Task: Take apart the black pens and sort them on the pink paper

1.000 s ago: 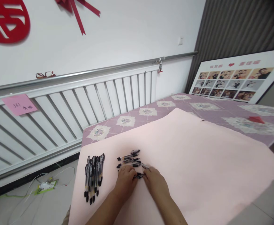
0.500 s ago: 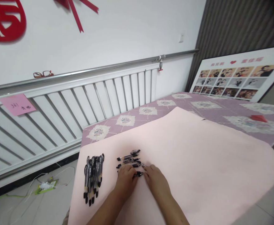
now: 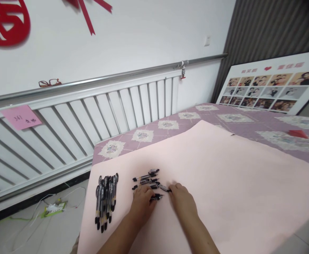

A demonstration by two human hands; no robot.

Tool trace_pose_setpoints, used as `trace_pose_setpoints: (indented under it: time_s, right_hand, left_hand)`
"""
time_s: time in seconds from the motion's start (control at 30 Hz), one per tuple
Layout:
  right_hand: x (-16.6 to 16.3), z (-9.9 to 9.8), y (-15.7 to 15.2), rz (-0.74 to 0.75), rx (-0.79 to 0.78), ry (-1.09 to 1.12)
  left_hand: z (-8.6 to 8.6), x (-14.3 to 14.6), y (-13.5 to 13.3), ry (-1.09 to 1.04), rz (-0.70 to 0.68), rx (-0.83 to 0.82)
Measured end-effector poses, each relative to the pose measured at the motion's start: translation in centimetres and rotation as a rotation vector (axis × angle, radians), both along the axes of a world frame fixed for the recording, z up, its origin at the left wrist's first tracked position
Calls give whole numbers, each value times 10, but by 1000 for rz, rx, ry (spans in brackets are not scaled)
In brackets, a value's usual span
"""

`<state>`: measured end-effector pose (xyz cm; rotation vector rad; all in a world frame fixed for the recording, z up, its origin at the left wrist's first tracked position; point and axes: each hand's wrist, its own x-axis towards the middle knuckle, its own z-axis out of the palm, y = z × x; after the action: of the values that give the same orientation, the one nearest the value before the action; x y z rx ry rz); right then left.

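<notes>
My left hand [image 3: 143, 203] is closed around a black pen [image 3: 156, 197], its dark end pointing right past my fingertips and the rest hidden under the hand. To its right, my right hand [image 3: 182, 198] has its fingertips together at the end of a clear pen cap [image 3: 164, 188] with a black end. Just beyond my left hand lie several loose black pens and caps [image 3: 145, 176], roughly sideways. Further left, a bunch of clear-barrelled pens with black caps [image 3: 106, 201] lies lengthwise. All rest on a large pale pink sheet [image 3: 223, 183].
A purple patterned cloth [image 3: 170, 132] shows beyond the sheet, with a red paper piece [image 3: 298, 133] on it. Behind stand a white radiator [image 3: 122, 109] and a photo board [image 3: 267, 88]. Glasses [image 3: 50, 83] sit on the pipe. A power strip [image 3: 55, 209] lies on the floor.
My right hand has drawn a little to the right, away from my left hand, and more of the cap at its fingertips shows. My left hand stays nearly in place.
</notes>
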<state>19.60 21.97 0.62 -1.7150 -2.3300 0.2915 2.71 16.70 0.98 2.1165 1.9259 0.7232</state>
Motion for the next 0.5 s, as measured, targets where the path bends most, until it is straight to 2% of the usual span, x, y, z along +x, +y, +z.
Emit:
trace_pose_setpoints:
  time_s: [0.5]
  right_hand:
    - [6,1,4,3,21,77]
  left_hand:
    - [0,0,1,0,-3,-4]
